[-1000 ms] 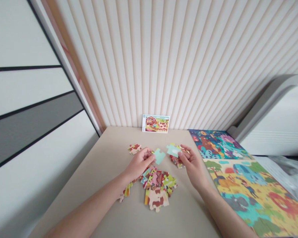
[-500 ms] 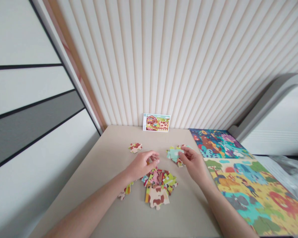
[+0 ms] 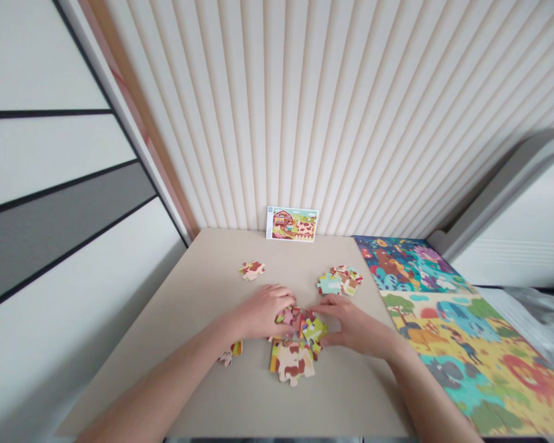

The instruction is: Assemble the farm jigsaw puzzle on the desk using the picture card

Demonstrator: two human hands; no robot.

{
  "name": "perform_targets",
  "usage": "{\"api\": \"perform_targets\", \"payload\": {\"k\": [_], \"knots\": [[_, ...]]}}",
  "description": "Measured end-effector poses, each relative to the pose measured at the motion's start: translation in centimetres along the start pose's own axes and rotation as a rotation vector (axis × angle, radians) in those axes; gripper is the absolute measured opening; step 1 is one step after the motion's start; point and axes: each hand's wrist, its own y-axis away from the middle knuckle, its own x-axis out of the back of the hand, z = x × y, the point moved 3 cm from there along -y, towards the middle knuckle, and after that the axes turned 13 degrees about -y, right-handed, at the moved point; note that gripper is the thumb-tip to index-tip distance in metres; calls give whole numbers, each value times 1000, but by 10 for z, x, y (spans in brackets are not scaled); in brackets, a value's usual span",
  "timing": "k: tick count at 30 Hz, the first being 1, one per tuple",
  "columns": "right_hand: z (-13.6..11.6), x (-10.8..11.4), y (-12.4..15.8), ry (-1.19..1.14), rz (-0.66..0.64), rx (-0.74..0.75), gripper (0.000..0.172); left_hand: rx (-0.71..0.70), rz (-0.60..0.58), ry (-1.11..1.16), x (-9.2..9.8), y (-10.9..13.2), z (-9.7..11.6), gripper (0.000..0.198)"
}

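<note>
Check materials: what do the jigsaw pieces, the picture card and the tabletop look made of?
The jigsaw pieces look like printed pressed card: die-cut interlocking edges, thin, satin face. The picture card seems thin coated card, with a faint sheen. The tabletop is plain matte beige, perhaps laminate or painted board; the look can't settle which.

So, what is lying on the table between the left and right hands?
In the head view, a heap of jigsaw puzzle pieces lies between the left hand and the right hand.
</note>
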Motion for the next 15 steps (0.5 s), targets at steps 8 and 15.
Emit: {"api": "perform_targets", "payload": {"k": [8, 15], "knots": [[11, -4, -4, -135, 167, -96, 14, 135, 97, 262, 8, -3, -6, 14], [12, 1, -11, -620, 420, -42, 29, 386, 124, 844, 8, -4, -12, 23]]}}
